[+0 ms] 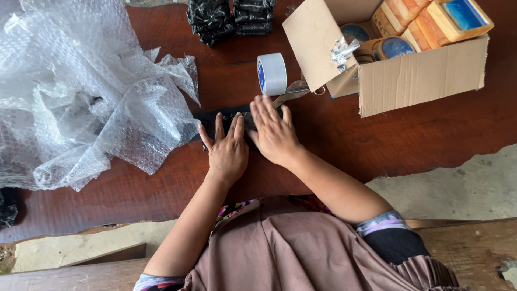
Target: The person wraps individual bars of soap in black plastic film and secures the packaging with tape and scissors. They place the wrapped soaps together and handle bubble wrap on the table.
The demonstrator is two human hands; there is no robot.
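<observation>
Both my hands lie flat, palms down, on a black bubble-wrapped packet (207,120) on the dark red wooden table (377,140). My left hand (227,151) covers its middle, fingers spread. My right hand (273,132) presses its right end, fingertips close to a roll of white tape (272,73) standing on edge. A strip of tape (293,92) runs from the roll toward the packet. Most of the packet is hidden under my hands.
A big heap of clear bubble wrap (81,91) fills the table's left. Several black wrapped packets (229,17) sit at the far edge. An open cardboard box (420,75) at the right holds orange-and-blue packs and round tins. Concrete floor (463,188) shows below the table edge.
</observation>
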